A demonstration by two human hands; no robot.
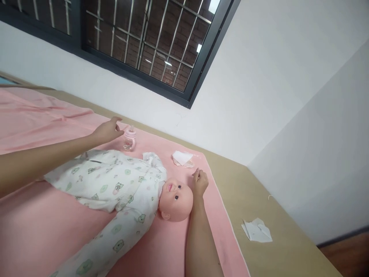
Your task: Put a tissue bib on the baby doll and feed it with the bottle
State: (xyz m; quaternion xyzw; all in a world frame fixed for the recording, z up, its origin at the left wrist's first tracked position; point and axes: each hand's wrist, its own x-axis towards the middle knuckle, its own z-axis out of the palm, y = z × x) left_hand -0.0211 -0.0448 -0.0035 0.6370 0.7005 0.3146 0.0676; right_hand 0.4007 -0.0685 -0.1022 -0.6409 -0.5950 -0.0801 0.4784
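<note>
A baby doll (175, 200) lies on its back in a white sleepsuit (123, 181) printed with green bears, its head toward the right. My left hand (108, 130) reaches across above the doll's body, fingers apart beside a small pink-capped baby bottle (129, 140). The bottle stands upright, and I see no grip on it. Past the top of the doll's head, my right hand (200, 181) rests with its fingers loosely curled in; nothing shows in them. Just beyond that hand is a folded white tissue (182, 157).
A pink blanket (161, 246) covers much of the tan surface (230, 181). Another crumpled white tissue (257, 231) lies on the bare tan part at right. White walls (259, 69) close off the back and right, with a barred, dark-framed window (138, 42) above.
</note>
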